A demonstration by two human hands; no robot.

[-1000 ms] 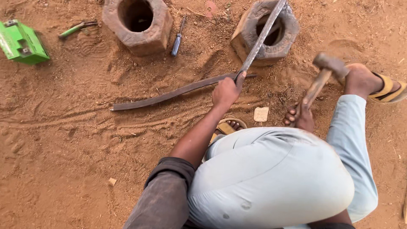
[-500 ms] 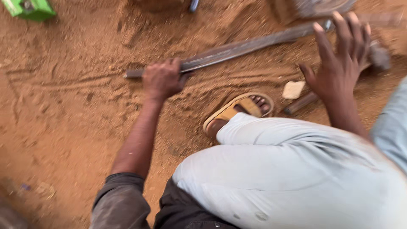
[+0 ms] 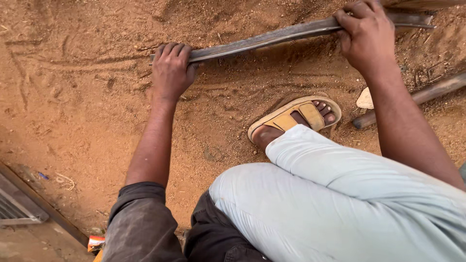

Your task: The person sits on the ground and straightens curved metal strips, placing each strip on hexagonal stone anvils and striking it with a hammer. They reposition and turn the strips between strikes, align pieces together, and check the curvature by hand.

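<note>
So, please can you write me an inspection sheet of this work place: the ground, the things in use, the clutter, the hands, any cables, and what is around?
Surface: bare reddish sandy ground, loose, with drag marks.
Job's things: long flat metal bar, dark and worn, lying across the top of the view, gripped at two places.
Clutter: small pale stone; wooden handle on the sand at the right.
Grippers: left hand closed over the bar's left end; right hand closed over it near the right end.
Cables: nothing seen.
Surroundings: the person's sandalled foot and pale trouser leg; metal frame at lower left; small orange scrap beside it.
</note>
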